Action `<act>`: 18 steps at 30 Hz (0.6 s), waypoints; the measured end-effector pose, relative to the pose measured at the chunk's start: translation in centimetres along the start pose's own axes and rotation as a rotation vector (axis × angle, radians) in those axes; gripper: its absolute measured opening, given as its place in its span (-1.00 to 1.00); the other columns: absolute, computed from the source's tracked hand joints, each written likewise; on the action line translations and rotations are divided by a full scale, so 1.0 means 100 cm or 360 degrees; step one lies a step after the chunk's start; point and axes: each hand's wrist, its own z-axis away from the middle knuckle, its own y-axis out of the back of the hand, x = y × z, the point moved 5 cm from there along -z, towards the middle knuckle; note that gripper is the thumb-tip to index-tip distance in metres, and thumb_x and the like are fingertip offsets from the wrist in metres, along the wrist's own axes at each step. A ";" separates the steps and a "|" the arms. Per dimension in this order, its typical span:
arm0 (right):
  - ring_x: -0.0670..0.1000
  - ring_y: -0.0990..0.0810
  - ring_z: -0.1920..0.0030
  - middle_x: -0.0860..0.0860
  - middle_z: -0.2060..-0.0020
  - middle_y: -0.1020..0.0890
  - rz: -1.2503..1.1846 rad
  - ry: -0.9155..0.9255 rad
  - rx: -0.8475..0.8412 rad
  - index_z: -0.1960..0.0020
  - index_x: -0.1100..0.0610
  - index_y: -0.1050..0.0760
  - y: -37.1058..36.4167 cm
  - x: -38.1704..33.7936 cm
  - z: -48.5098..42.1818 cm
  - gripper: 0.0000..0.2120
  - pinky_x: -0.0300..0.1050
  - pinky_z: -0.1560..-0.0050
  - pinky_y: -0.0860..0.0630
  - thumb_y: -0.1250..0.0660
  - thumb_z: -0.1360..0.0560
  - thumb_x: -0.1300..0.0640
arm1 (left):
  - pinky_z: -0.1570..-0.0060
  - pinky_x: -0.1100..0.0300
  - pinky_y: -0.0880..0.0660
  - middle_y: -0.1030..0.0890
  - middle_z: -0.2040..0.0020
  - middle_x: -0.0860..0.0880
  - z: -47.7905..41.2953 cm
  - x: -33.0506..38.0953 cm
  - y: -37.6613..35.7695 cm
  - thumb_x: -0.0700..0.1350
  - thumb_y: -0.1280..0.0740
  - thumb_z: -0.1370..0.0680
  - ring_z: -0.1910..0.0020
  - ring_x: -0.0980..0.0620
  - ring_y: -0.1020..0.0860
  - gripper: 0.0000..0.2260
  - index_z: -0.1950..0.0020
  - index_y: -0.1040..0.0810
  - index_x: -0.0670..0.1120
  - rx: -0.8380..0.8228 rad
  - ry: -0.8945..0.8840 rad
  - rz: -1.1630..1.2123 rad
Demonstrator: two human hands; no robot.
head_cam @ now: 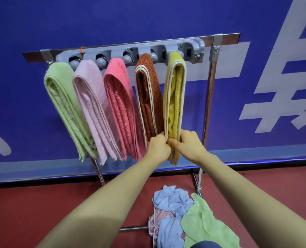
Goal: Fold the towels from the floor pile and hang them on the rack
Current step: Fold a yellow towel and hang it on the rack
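The yellow towel (pixel 175 97) hangs folded at the right end of the row on the rack (pixel 225 39), its top caught in the grey holder strip (pixel 116 54) fixed along the rack's metal bar. Both hands hold its lower part. The left hand (pixel 158 146) pinches the left edge with curled fingers, and the right hand (pixel 186 145) grips the right edge, fingers curled round the folded layers. The two hands are almost touching across the cloth.

To the left of it hang four more folded towels, side by side and fanned slightly: a rust towel (pixel 148 101) just beside the yellow one, then a pink towel (pixel 120 108), a pale pink towel (pixel 91 108) and a green towel (pixel 64 104).

Below, on the red floor (pixel 59 212) near the rack's right leg, lies the pile (pixel 184 221) of crumpled cloths, light blue, light green and a patterned pink one. A blue banner (pixel 148 18) with white characters fills the background.
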 end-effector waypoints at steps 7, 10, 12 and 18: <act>0.10 -0.49 0.34 0.05 0.42 -0.55 0.0033 -0.0072 0.0052 0.30 0.15 -0.45 0.003 0.007 0.005 -0.83 0.11 0.25 -0.48 -0.20 -0.46 0.18 | 0.15 0.22 -0.55 -0.70 0.20 -0.01 0.001 -0.011 -0.001 -0.09 -0.37 -0.52 0.26 0.05 -0.65 -0.80 -0.14 -0.59 0.04 -0.0162 -0.0049 0.0196; 0.15 -0.46 0.37 0.08 0.48 -0.48 0.0080 -0.0111 0.0100 0.37 0.15 -0.30 0.006 0.006 0.005 -0.78 0.14 0.27 -0.47 -0.19 -0.45 0.20 | 0.02 0.03 -0.60 -0.70 0.25 -0.02 0.000 -0.020 -0.001 -0.10 -0.28 -0.54 0.14 -0.14 -0.67 -0.91 0.07 -0.58 0.01 -0.0112 -0.0015 0.0107; 0.19 -0.52 0.38 0.11 0.51 -0.54 0.0106 -0.0132 0.0099 0.37 0.19 -0.30 0.007 0.008 0.004 -0.80 0.14 0.29 -0.52 -0.14 -0.42 0.17 | 0.10 0.00 -0.61 -0.68 0.35 -0.01 0.001 -0.023 0.001 -0.11 -0.22 -0.46 0.24 -0.12 -0.66 -0.87 0.20 -0.56 -0.04 -0.0038 -0.0006 0.0124; 0.17 -0.58 0.35 0.12 0.50 -0.60 0.0027 -0.0202 0.0045 0.38 0.19 -0.37 0.000 0.017 0.000 -0.77 0.08 0.23 -0.57 -0.05 -0.32 0.08 | 0.25 0.09 -0.41 -0.61 0.37 -0.06 0.008 -0.020 0.004 -0.03 -0.23 -0.50 0.24 -0.17 -0.59 -0.83 0.26 -0.48 -0.02 0.0173 -0.0008 -0.0097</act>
